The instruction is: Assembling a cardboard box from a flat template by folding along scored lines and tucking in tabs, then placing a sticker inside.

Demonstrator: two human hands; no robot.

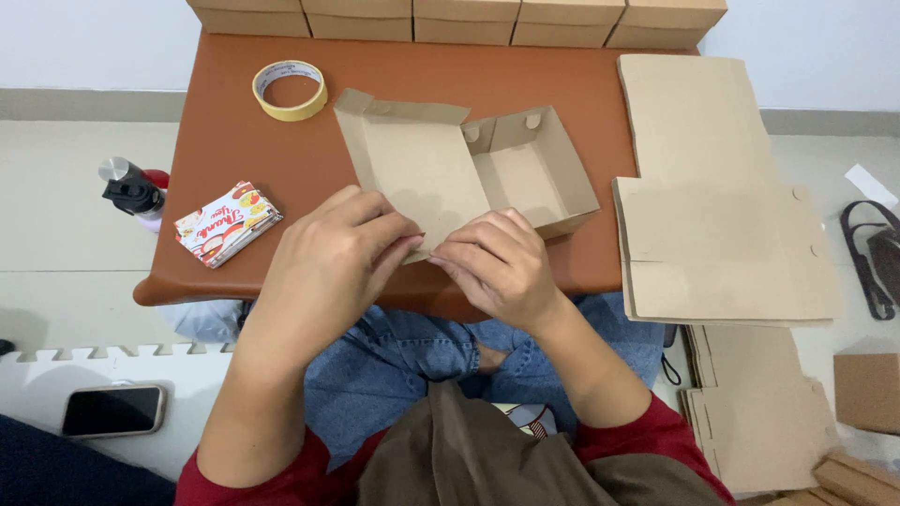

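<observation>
Nearest the camera, past the person's crossed legs in blue jeans (394, 365), both hands meet at the near edge of the brown bench (234, 103). The left hand (328, 258) has its fingers curled in and pinched on the near corner of the lid flap of a half-folded cardboard box (469, 173); the right hand (497, 262) is closed the same way on the edge just beside it, so the fingertips of the two hands almost touch over the flap. The box lies open in the middle of the bench, its flat lid panel to the left and its raised tray to the right, with small round tabs showing on the far wall of the tray. As a judgement, the thin board could crease off its scored line or tear at the corner if the two pinches pull unevenly, and the light tray could slide or spring open since nothing weighs it down. To the left of the hands lies a small red and white printed packet (228, 223), and beyond the bench edge a dark spray bottle (131, 192) stands on the floor, with a phone (112, 409) lying nearer. To the right, a stack of flat unfolded box blanks (712, 197) overhangs the bench. Farther on lies a roll of yellowish tape (290, 90), and at the back runs a row of finished boxes (459, 19).
</observation>
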